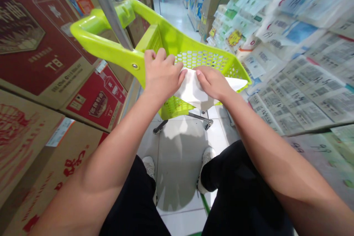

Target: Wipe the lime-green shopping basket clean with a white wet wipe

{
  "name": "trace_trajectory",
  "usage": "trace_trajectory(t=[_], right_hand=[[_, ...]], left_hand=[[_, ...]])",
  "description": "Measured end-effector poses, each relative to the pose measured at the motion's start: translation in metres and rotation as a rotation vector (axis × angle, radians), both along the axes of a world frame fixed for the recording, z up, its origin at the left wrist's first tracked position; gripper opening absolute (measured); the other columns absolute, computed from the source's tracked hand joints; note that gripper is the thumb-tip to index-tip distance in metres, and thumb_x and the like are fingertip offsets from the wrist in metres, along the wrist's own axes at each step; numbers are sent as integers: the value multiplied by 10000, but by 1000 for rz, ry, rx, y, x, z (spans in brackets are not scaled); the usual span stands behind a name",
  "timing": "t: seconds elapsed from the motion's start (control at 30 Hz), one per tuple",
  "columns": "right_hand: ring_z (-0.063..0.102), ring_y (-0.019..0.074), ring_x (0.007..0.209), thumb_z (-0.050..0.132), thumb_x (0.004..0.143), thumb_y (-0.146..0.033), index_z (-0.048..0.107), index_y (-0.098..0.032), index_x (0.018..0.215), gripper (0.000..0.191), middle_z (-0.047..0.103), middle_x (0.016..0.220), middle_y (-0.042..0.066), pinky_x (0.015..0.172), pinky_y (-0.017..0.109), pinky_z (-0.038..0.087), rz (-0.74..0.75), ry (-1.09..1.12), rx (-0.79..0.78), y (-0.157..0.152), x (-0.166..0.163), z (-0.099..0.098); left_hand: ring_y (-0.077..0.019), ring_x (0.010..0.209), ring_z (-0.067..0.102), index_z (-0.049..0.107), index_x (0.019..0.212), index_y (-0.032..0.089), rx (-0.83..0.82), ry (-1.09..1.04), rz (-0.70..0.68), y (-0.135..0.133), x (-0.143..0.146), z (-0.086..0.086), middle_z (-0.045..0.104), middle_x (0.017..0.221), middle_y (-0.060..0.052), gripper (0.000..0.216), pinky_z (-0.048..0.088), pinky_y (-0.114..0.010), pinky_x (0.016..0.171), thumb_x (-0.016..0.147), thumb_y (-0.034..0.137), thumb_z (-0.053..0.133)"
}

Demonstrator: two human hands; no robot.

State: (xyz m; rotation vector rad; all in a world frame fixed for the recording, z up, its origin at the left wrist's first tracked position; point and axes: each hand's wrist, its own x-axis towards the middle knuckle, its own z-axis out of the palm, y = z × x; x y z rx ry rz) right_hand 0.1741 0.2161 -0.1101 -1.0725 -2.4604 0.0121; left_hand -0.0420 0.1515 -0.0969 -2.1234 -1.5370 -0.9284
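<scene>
A lime-green shopping cart [177, 35] with a perforated basket stands in front of me. A soft white cloth [193, 90], possibly paper, drapes over the basket's near rim, and one corner stretches out to the right. My left hand [163, 72] is closed over the rim at the cloth's left end, its thumb against the cloth. My right hand [211, 81] grips the cloth at the rim, thumb on the near side and fingers mostly hidden. A small gap separates the two thumbs.
Stacked cardboard cartons [91, 99] line the left side, with a grey metal pole [109, 9] beside the cart handle. Packaged goods with handwritten prices [298, 84] fill the right side. A tiled aisle [177, 16] runs ahead; my shoes [206, 162] are behind the cart wheels.
</scene>
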Motion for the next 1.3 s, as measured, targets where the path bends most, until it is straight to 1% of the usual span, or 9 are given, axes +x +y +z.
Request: trace_trajectory(t=[0.13, 0.27, 0.4, 0.57, 0.8, 0.93, 1.0, 1.17, 1.3], right_hand=[[768, 379, 1048, 133, 1121, -691, 817, -172, 1060, 861, 832, 1076, 216, 862, 436, 496, -334, -182, -41, 14, 42, -7], [775, 379, 1016, 140, 1115, -682, 834, -172, 1037, 865, 835, 1048, 215, 785, 414, 473, -468, -195, -61, 28, 60, -13], [778, 378, 985, 128, 1102, -706, 831, -162, 931, 906, 829, 997, 226, 771, 418, 495, -430, -212, -84, 36, 48, -9], [779, 434, 1052, 126, 1063, -802, 832, -136, 931, 980, 825, 1066, 281, 804, 461, 526, -376, -181, -145, 40, 19, -1], [759, 359, 971, 164, 1092, -774, 805, -180, 920, 891, 821, 976, 201, 843, 438, 527, -226, -34, -140, 38, 8, 1], [743, 334, 1008, 203, 1104, -737, 797, -201, 964, 812, 822, 1005, 160, 930, 448, 535, -240, 77, -41, 38, 28, 2], [747, 326, 969, 265, 1079, -776, 799, -196, 942, 800, 825, 994, 150, 930, 465, 553, -206, 84, -87, 38, 47, 3], [777, 318, 981, 652, 911, -798, 841, -210, 1128, 655, 853, 1162, 125, 921, 503, 607, -9, 153, -230, 38, 109, -1], [759, 272, 831, 761, 886, -741, 872, -269, 982, 494, 866, 956, 126, 772, 451, 600, 63, 198, -200, 44, 140, -8]], left_hand=[[-460, 1231, 585, 814, 991, 343, -22, 6, 12, -1, -7, -1, 764, 1046, -146, 330, 359, -750, 1062, 1071, 448, 511], [-447, 1273, 580, 788, 1241, 367, -17, 6, -38, -1, -11, -4, 768, 1094, -121, 346, 349, -694, 1097, 1075, 546, 543], [-444, 1317, 567, 729, 1389, 373, -20, 51, -57, -6, -10, -4, 763, 1164, -106, 418, 331, -662, 1125, 1069, 588, 567], [-442, 1274, 586, 807, 1165, 394, -20, 67, -51, -11, -6, -2, 756, 1123, -106, 269, 355, -682, 1077, 1072, 500, 577], [-401, 1211, 620, 749, 1085, 360, 32, 30, 0, -6, -4, -3, 798, 1073, -86, 236, 383, -648, 1056, 1099, 461, 536], [-394, 1172, 643, 716, 1122, 328, 19, -11, 26, -4, -3, -4, 815, 1090, -92, 302, 370, -647, 1055, 1129, 494, 464], [-406, 1213, 636, 715, 1168, 304, 15, -71, 23, -3, -4, -6, 809, 1084, -109, 361, 352, -645, 1088, 1126, 531, 437], [-414, 1251, 608, 728, 1238, 312, -2, -96, 28, -2, -9, -6, 809, 1106, -93, 392, 320, -633, 1119, 1076, 570, 480], [-406, 1225, 571, 780, 1097, 348, -42, -44, 44, 1, -15, -4, 793, 1053, -86, 415, 300, -662, 1078, 1077, 542, 413]])
